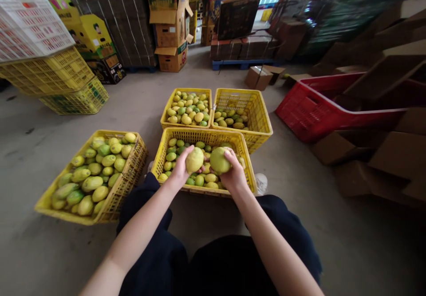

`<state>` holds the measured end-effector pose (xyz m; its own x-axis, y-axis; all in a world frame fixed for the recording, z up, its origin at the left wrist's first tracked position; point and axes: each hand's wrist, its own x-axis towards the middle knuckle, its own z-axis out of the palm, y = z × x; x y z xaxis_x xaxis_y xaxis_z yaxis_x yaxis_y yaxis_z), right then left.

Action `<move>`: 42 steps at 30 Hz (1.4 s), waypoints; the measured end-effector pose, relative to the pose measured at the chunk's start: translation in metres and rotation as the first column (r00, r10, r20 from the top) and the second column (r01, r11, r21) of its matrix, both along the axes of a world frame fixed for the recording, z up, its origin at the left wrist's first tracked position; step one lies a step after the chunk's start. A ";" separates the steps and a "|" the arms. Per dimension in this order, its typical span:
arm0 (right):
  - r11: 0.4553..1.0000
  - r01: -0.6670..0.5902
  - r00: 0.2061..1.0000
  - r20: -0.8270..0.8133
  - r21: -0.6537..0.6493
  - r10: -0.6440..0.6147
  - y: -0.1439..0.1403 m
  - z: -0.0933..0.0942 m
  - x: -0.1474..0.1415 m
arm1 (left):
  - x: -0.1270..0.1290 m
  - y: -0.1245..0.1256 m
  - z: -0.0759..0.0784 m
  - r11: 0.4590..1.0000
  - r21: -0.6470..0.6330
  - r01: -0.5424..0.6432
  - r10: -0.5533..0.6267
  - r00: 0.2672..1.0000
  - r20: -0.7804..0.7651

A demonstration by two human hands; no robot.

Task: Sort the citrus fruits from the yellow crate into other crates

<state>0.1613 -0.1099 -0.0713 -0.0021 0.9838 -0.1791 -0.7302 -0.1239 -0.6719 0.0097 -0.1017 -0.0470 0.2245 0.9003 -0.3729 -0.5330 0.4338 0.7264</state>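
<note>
My left hand (180,170) is closed around a yellow-green lemon (195,159), thumb on top. Closed on a second, greener lemon (220,160) is my right hand (235,174). Both hands are side by side above the near yellow crate (203,132), which holds a layer of green and yellow lemons (211,178). Behind it, the back left crate (187,126) is piled with lemons, while the back right crate (259,109) has lemons low in it. To my left, another yellow crate (136,167) is heaped with larger-looking lemons (92,183).
A red crate (311,103) and open cardboard boxes (389,163) lie on the right. Stacked white and yellow crates (36,29) rise at the left. Further back are cardboard boxes (171,34) and a blue pallet (244,64). My legs flank the near crate.
</note>
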 end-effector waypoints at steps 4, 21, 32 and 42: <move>0.988 -0.041 0.980 -0.200 -0.146 0.011 0.003 0.002 0.003 | -0.002 0.004 0.004 0.973 -0.228 -0.022 0.088 0.955 0.283; 0.822 0.039 0.954 -0.225 -0.569 -0.201 -0.001 -0.007 -0.013 | 0.004 0.011 -0.014 0.893 -0.421 -0.157 0.256 0.948 0.188; 0.804 0.014 0.979 -0.154 -0.594 -0.131 0.000 -0.008 -0.018 | 0.006 0.011 -0.009 0.856 -0.461 -0.234 0.349 0.920 0.180; 0.783 -0.056 0.979 -0.188 -0.620 -0.079 0.004 -0.010 -0.015 | 0.002 0.009 -0.008 0.875 -0.455 -0.166 0.307 0.916 0.256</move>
